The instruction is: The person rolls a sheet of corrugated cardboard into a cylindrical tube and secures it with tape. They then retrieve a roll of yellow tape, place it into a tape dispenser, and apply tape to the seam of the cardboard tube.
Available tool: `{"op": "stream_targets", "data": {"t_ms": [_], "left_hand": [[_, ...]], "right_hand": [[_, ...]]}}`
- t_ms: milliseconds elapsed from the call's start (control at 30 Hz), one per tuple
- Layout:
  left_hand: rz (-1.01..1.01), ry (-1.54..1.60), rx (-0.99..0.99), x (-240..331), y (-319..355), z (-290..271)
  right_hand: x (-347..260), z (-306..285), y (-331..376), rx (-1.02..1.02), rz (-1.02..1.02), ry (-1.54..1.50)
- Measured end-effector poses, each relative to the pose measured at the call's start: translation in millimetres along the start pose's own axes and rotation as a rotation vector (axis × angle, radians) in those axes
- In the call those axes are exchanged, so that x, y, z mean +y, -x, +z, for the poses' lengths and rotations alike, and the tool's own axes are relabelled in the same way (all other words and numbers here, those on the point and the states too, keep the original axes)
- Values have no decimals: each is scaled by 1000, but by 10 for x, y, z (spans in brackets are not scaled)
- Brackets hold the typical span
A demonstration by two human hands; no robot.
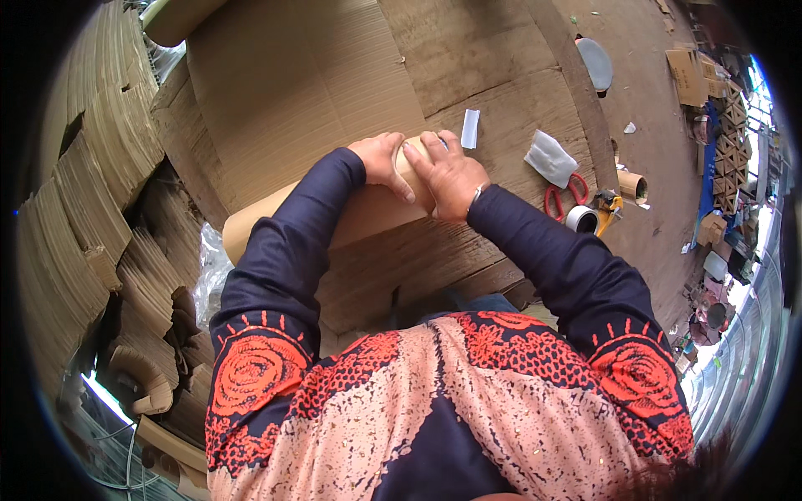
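A brown cardboard roll point(374, 215) lies across the table in front of me, at the near end of a flat ribbed cardboard sheet point(301, 92); it looks continuous with that sheet. My left hand point(383, 165) is curved over the top of the roll, its thumb pointing toward me. Close beside it, my right hand point(455, 178) wraps the roll's right end, fingers pressed on its upper side. The two hands nearly touch. My left forearm hides part of the roll's left half.
On the wooden table point(510, 100) to the right lie a white strip point(470, 129), a white packet point(551, 159), red-handled scissors point(555, 200), a tape roll point(582, 220) and a yellow tape dispenser point(610, 209). Stacked cardboard point(75, 242) fills the left. Clear plastic point(212, 271) hangs by the table.
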State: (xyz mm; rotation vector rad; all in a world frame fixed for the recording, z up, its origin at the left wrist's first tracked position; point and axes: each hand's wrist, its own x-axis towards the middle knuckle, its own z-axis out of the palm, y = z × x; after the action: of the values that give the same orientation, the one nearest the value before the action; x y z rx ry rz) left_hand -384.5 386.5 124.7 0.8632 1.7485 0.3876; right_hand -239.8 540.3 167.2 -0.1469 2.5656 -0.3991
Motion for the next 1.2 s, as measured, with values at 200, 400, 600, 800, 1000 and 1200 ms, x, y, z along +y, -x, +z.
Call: {"op": "stream_targets", "data": {"t_ms": [200, 400, 600, 800, 1000, 1200], "left_hand": [[47, 159, 52, -319, -137, -2], [34, -464, 708, 233, 322, 578], [1, -373, 511, 195, 237, 12], [-64, -216, 226, 53, 11, -632], [-68, -48, 60, -113, -198, -952], [-68, -73, 127, -5, -80, -612]], "right_hand": [[74, -418, -441, -229, -21, -6], [332, -535, -968, -409, -49, -126], [597, -513, -968, -147, -8, -467], [605, 212, -123, 246, 368, -967], [492, 656, -582, 196, 378, -1591], [387, 593, -267, 194, 359, -1807]]}}
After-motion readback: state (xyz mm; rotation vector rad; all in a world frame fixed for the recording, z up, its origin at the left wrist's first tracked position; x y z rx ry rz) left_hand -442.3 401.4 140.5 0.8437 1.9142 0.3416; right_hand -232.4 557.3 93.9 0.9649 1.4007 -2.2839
